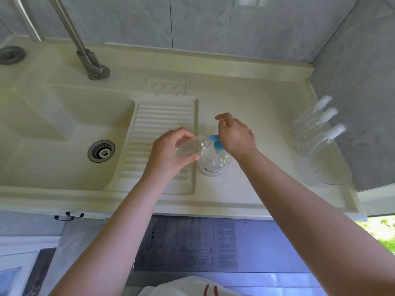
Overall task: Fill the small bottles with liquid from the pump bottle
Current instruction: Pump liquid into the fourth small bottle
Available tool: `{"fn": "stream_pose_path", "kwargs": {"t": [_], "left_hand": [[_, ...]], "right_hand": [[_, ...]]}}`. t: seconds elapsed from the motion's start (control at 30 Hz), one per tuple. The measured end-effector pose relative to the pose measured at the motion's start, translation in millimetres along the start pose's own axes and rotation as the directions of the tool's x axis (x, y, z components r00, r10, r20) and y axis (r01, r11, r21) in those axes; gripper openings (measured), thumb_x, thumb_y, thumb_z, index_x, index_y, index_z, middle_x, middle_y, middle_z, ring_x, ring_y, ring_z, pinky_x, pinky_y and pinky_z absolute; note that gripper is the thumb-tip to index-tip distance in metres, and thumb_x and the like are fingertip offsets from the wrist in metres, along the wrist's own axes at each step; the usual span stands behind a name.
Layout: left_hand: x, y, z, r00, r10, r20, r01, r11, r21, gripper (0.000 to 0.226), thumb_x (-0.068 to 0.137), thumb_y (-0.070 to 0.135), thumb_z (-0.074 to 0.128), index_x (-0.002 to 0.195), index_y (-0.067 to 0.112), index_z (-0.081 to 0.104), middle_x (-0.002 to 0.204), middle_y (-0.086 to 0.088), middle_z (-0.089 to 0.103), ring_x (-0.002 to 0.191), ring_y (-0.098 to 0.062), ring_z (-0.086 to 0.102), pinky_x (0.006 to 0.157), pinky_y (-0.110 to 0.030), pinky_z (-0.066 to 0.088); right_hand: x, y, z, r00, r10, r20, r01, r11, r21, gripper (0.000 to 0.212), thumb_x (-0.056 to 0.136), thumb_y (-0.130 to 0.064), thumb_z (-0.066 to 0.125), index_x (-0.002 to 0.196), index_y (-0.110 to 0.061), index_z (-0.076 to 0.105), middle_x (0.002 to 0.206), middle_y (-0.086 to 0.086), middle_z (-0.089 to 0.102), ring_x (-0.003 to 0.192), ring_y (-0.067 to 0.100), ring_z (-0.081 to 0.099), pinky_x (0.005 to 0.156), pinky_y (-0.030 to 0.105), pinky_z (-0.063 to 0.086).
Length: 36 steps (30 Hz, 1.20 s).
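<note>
Small bottle [192,147]: tilted, clasped in left grip [168,152], mouth at blue pump head [217,144]. Right grip [236,135]: fingers relaxed, pressing pump bottle [213,164] on desk [256,189].

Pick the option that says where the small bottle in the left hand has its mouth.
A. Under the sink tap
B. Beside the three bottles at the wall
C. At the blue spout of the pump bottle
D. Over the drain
C: the left hand holds the small bottle tilted, its mouth at the blue spout of the pump bottle, where the right hand rests on the pump.
</note>
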<state>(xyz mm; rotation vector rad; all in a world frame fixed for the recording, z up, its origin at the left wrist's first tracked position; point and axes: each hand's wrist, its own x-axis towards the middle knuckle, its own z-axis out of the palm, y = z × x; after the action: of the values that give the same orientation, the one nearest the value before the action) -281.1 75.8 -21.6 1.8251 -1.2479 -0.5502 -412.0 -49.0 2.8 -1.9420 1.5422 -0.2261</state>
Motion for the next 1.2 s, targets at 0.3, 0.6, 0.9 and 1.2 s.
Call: {"fn": "stream_pose_path", "kwargs": {"t": [0.3, 0.6, 0.9, 1.2], "left_hand": [[-1.1, -0.3, -2.8, 1.000, 0.012, -0.012, -0.012, 1.000, 0.008, 0.044, 0.060, 0.020, 0.090, 0.097, 0.026, 0.066, 0.097, 0.012, 0.068, 0.091, -0.006, 0.061, 0.085, -0.019, 0.048], [1.1, 1.8, -0.9, 1.000, -0.004, 0.004, 0.004, 1.000, 0.021, 0.044, 0.060, 0.019, 0.089, 0.096, 0.029, 0.067, 0.096, 0.013, 0.067, 0.089, -0.002, 0.060, 0.079, -0.007, 0.041], [-0.4, 1.5, -2.0, 1.000, -0.005, -0.011, 0.005, 1.000, -0.014, 0.044, 0.060, 0.018, 0.090, 0.097, 0.027, 0.067, 0.096, 0.012, 0.067, 0.090, -0.003, 0.061, 0.083, -0.012, 0.044], [-0.5, 2.6, -1.9, 1.000, 0.001, -0.004, -0.001, 1.000, 0.010, 0.042, 0.061, 0.016, 0.089, 0.096, 0.026, 0.068, 0.094, 0.013, 0.067, 0.088, -0.004, 0.060, 0.078, -0.004, 0.039]], "right_hand": [[0.6, -2.2, -5.1, 0.994, 0.053, 0.094, -0.074, 0.970, 0.231, 0.038, 0.097, -0.045, 0.035, 0.129, -0.034, 0.052, 0.130, 0.006, 0.056, 0.122, 0.030, 0.050, 0.110, 0.048, 0.036], [-2.4, 0.8, 1.5, 0.997, 0.050, 0.058, -0.052, 0.998, 0.027, 0.045, 0.101, -0.030, 0.021, 0.138, -0.035, 0.045, 0.138, 0.004, 0.053, 0.129, 0.029, 0.043, 0.114, 0.050, 0.026], [1.2, -0.3, -6.1, 0.996, 0.035, 0.084, -0.050, 0.982, 0.183, 0.044, 0.093, -0.052, 0.034, 0.130, -0.036, 0.051, 0.133, 0.003, 0.055, 0.124, 0.028, 0.048, 0.110, 0.050, 0.034], [0.4, 2.5, 1.8, 1.000, 0.017, -0.013, -0.017, 0.999, -0.033, 0.043, 0.100, -0.033, 0.023, 0.136, -0.033, 0.048, 0.131, 0.007, 0.055, 0.132, 0.029, 0.039, 0.116, 0.054, 0.018]]}}
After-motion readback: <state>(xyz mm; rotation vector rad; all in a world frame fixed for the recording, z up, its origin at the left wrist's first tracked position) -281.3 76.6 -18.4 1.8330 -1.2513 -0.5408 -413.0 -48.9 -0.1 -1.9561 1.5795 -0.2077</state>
